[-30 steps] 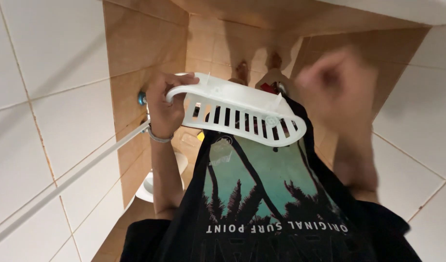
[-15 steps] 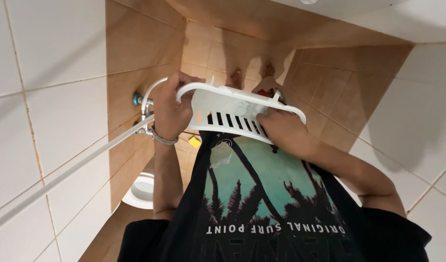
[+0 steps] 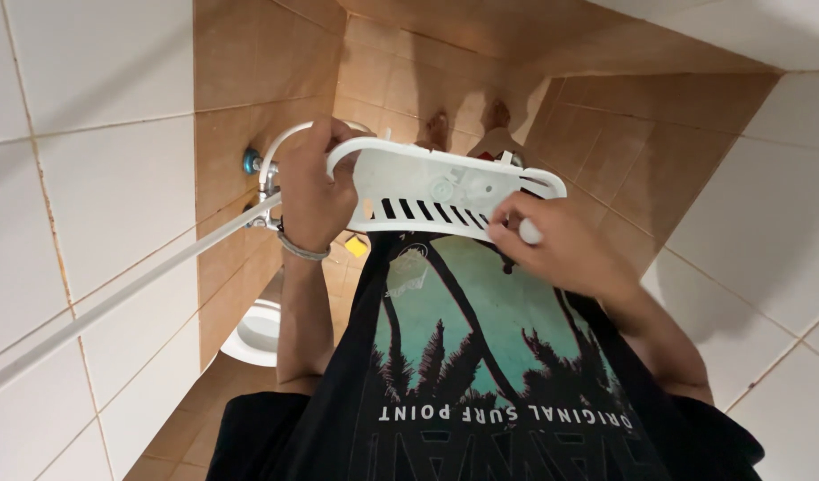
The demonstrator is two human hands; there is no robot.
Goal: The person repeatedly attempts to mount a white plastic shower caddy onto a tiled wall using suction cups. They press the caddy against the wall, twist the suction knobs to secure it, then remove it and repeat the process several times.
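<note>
— What's different from a second ago?

— The right hand [image 3: 552,245]. A second ago it was a blur up and away from the white plastic caddy [image 3: 445,191]; half a second ago it had come onto the caddy's lower edge. Now it rests against that edge, below the row of slots, fingers curled around a small white rounded piece [image 3: 530,232]. What that piece is, I cannot tell.

— And the left hand?

— The left hand [image 3: 313,191] has stayed where it was, its grip clenched around the caddy's curved handle end, a bracelet [image 3: 301,251] on the wrist.

— Where is the caddy itself?

— Held in the air at chest height, above the black printed shirt [image 3: 480,374], tipped so its flat face with round fittings shows. It has turned a little flatter toward the camera.

— Anything beside it?

— The wall tap [image 3: 258,169] and its white hose [image 3: 115,298] just past the left hand; the toilet [image 3: 253,331] lies well below the caddy.

— So?

— Both hands now bear on the caddy; I'd judge the work has moved to its fittings.
</note>
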